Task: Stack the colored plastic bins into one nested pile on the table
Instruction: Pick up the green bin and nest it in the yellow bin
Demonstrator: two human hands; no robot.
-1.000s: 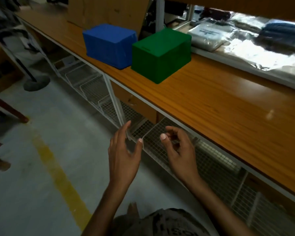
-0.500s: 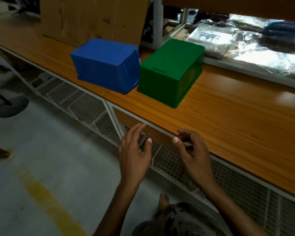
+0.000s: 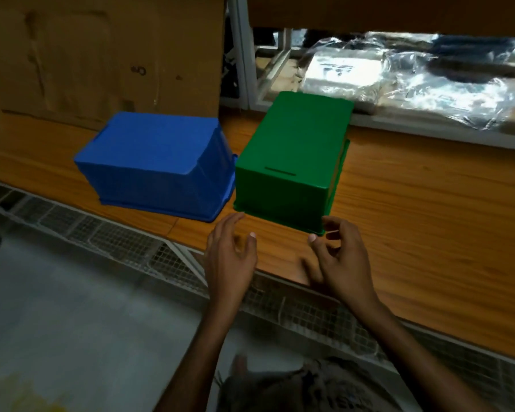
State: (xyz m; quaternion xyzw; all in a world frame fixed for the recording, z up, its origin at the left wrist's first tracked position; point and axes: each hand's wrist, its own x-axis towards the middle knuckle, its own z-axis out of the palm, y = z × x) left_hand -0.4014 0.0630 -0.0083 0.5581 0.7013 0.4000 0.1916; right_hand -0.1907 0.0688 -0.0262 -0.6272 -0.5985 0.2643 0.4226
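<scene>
Green bin (image 3: 292, 162) sitting upside down on the wooden table (image 3: 428, 209), blue bin (image 3: 158, 162) lying inverted just beside it at nine o'clock. Left hand (image 3: 231, 260) and right hand (image 3: 341, 260) hovering at six o'clock of the green bin, fingers spread and loosely curled, grasping nothing.

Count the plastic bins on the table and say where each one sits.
2. The blue bin sits upside down on the left; the green bin sits upside down right beside it, nearest the hands. Each may hide others nested underneath.
</scene>
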